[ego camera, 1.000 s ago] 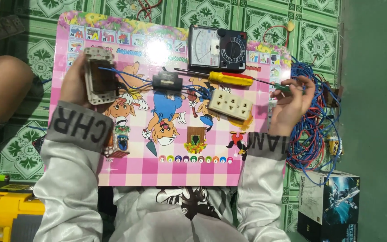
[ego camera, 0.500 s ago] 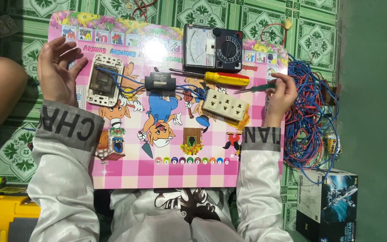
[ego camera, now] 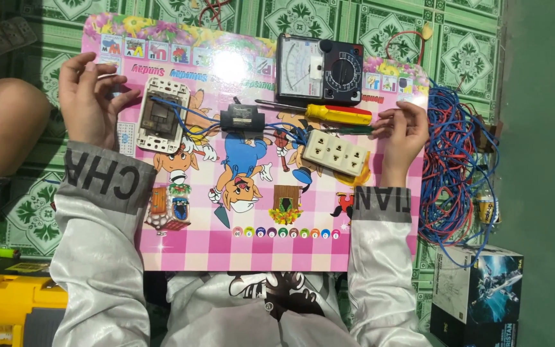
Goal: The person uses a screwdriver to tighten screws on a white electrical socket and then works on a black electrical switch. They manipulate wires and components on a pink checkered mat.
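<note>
I see the white switch plate [ego camera: 162, 114] lying flat on the pink cartoon board [ego camera: 239, 238], near its upper left part. My left hand [ego camera: 90, 99] sits just left of the plate, fingers spread and loose, holding nothing. Blue wires [ego camera: 194, 112] run from the plate rightward to a small black box [ego camera: 242, 118] and on to a cream socket strip [ego camera: 336, 153]. My right hand [ego camera: 405, 132] rests right of that strip, fingertips pinching a thin green screwdriver [ego camera: 348, 129]. A yellow screwdriver [ego camera: 335, 114] lies just above it, under a black meter [ego camera: 319, 69]. A tangle of blue and red wire [ego camera: 454, 167] lies right of the board.
</note>
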